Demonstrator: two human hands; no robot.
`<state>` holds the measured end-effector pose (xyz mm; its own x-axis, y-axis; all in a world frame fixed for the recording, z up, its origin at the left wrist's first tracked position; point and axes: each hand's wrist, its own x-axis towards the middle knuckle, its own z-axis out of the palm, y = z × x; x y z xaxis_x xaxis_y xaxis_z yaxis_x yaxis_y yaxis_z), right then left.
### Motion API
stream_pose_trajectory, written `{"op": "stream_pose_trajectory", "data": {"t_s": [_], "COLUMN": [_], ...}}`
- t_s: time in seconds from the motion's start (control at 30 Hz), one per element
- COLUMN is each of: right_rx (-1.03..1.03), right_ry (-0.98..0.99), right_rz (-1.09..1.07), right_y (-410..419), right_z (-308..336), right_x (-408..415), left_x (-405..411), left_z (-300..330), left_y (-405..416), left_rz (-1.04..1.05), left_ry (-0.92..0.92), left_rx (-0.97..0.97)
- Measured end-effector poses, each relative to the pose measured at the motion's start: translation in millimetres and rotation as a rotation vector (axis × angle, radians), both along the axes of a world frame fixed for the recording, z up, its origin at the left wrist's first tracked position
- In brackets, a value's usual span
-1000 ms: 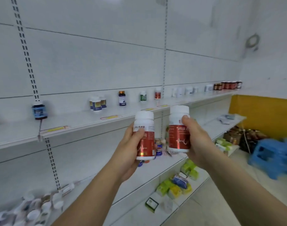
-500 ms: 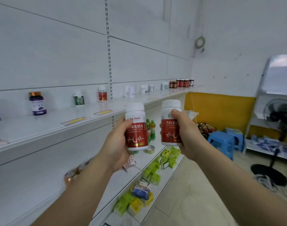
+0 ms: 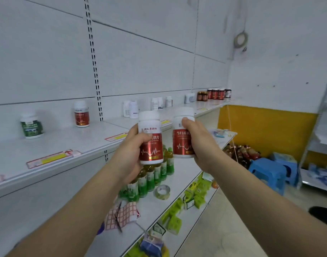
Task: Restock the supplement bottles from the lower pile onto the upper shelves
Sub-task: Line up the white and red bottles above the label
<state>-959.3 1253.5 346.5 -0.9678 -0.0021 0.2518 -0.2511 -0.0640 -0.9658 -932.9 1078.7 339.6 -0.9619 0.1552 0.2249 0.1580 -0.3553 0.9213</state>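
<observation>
Left hand grips cylindrical red-labelled bottle; right hand grips matching white-capped bottle

Bright, even, cool light fills the room, leaving only faint soft shadows behind the bottles on the upper shelf. Wide-angle distortion bends the slotted upright and the wall seams. The green-labelled bottle is smeared with blur; things below the upper shelf near the bottom edge are soft too.

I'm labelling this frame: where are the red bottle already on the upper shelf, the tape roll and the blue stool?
red bottle (image 3: 82, 116): head view, red label.
tape roll (image 3: 162, 191): head view, outer band.
blue stool (image 3: 268, 165): head view, seat top.
</observation>
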Motion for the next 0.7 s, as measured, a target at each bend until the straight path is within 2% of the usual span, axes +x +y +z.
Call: {"op": "stream_pose_trajectory", "data": {"t_s": [0.27, 0.47, 0.7], "right_rx": [0.121, 0.118, 0.117], "right_ry": [0.051, 0.083, 0.089], "right_rz": [0.26, 0.458, 0.592], "right_y": [1.6, -60.1, -140.8], "right_z": [13.9, 22.8, 24.4], "right_x": [-112.0, -170.1, -229.1], "left_x": [-71.0, -96.2, -128.9], "left_z": [9.5, 29.5, 37.0], "left_y": [0.8, -39.9, -112.0], "left_rz": [0.331, 0.549, 0.747], "left_ry": [-0.032, 0.013, -0.048], "left_rx": [-0.048, -0.104, -0.331]}}
